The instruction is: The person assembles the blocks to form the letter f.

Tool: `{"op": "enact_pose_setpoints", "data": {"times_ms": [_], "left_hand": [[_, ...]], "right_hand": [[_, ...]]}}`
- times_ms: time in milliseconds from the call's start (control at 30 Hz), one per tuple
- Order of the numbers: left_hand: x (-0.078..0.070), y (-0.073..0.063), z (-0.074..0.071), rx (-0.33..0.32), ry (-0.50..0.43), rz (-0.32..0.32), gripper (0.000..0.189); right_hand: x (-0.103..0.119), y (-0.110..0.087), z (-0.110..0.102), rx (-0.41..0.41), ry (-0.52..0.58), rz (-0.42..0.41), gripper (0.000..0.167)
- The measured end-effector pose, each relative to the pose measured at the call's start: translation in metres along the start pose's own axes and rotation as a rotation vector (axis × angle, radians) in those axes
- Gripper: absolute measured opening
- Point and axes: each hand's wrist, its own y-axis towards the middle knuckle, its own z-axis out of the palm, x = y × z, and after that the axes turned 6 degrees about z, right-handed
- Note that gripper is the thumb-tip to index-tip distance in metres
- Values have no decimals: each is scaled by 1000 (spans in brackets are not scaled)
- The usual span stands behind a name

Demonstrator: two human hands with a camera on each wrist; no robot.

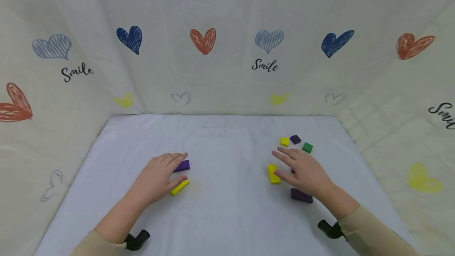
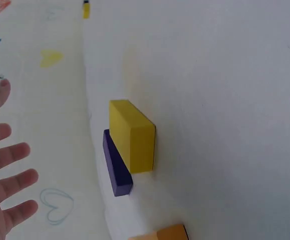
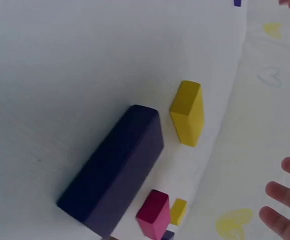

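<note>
My left hand (image 1: 158,176) is spread above two blocks, holding nothing. Partly under its fingers lies a purple block (image 1: 183,165), and by the thumb is a yellow block (image 1: 181,187); the left wrist view shows both the yellow block (image 2: 134,135) and the purple one (image 2: 116,165). On the other side, my right hand (image 1: 308,172) has its fingers extended over more blocks and grips none. A yellow block (image 1: 272,174) lies by its thumb, a dark purple block (image 1: 301,195) below its wrist. A magenta block (image 3: 154,212), mostly covered by this hand in the head view, shows in the right wrist view.
Beyond my right hand lie a small yellow block (image 1: 284,141), a dark purple block (image 1: 295,139) and a green block (image 1: 307,147). An orange block (image 2: 172,233) appears at the left wrist view's bottom edge. A heart-printed cloth (image 1: 227,78) hangs behind the white table (image 1: 227,208).
</note>
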Motion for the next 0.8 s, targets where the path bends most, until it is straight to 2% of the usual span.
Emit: {"op": "enact_pose_setpoints", "data": {"times_ms": [233, 333, 567, 800], "left_hand": [[-15, 17, 14, -71, -63, 67, 63], [-24, 29, 23, -71, -95, 73, 62], [-58, 64, 43, 52, -217, 62, 66], [-93, 99, 66, 166, -354, 57, 68]], "right_hand": [[-6, -9, 12, 3, 23, 38, 60], [-7, -11, 15, 25, 45, 73, 59], [-9, -12, 22, 127, 97, 196, 59], [-12, -9, 26, 214, 175, 266, 58]]}}
